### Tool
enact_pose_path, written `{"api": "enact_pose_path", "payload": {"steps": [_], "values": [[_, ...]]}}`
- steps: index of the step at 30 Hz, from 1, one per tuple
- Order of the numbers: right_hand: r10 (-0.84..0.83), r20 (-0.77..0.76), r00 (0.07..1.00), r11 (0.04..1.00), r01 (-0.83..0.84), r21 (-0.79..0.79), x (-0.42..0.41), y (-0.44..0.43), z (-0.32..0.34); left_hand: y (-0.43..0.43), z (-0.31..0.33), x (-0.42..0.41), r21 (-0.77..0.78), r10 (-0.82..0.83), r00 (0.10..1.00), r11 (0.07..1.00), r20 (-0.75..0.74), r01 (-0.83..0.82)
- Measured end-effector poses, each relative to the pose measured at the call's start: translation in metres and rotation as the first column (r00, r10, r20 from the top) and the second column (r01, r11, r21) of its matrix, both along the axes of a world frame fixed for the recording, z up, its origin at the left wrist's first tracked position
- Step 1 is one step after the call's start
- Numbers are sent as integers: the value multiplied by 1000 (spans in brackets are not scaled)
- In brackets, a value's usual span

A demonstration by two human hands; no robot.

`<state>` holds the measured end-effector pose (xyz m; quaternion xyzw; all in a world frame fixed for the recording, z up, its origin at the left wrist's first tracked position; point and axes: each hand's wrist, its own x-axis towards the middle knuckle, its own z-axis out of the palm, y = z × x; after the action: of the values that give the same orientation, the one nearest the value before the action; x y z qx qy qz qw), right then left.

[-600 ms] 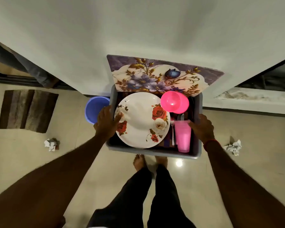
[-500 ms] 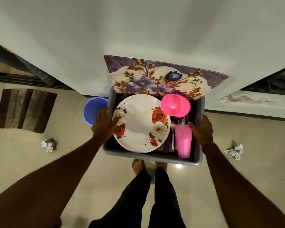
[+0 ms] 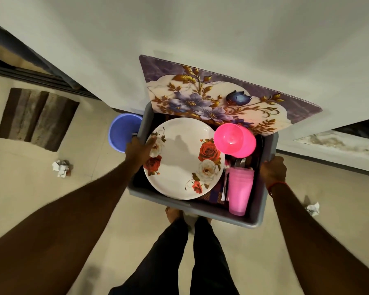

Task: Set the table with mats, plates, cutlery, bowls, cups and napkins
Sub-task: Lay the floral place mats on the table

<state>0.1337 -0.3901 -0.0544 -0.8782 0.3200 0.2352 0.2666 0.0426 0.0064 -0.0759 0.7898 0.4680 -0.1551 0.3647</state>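
As the left hand (image 3: pixel 139 150) and right hand (image 3: pixel 272 171) clutch opposite sides of the grey plastic tub (image 3: pixel 202 208), a rose-patterned white plate (image 3: pixel 180 160) lies inside.

The plate (image 3: pixel 179 158) and bowls (image 3: pixel 232 139) hide the lower edge of the mat (image 3: pixel 211 99), and the cutlery (image 3: pixel 226 177) is buried behind the cups (image 3: pixel 240 188), too small to count. The fingers of my left hand (image 3: pixel 139 150) and right hand (image 3: pixel 272 171) vanish past the tub (image 3: pixel 211 212) walls, which also cover part of the bucket (image 3: pixel 121 133).

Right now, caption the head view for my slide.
Left hand and right hand hold a grey tub of mats, a plate, pink bowls, cups and cutlery.
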Motion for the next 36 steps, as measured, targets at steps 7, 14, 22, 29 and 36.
{"api": "enact_pose_path", "payload": {"steps": [7, 14, 22, 29, 36], "values": [[157, -3, 988, 984, -157, -84, -4, -1, 17, -1, 23, -8, -56, 107, 994, 993, -18, -108], [349, 33, 937, 932, -344, -113, -7, 18, 66, 3, 82, -71, -51, 205, 978, 977, -37, -207], [628, 50, 776, 777, -624, -77, -20, 88, 132, 16, 162, -198, -71, 451, 891, 889, -48, -453], [846, 83, 526, 531, -847, -41, -52, 176, 158, 10, 209, -324, -36, 711, 704, 703, 12, -710], [964, 100, 248, 255, -965, -60, -109, 270, 179, -1, 233, -436, -64, 891, 446, 452, 89, -890]]}}
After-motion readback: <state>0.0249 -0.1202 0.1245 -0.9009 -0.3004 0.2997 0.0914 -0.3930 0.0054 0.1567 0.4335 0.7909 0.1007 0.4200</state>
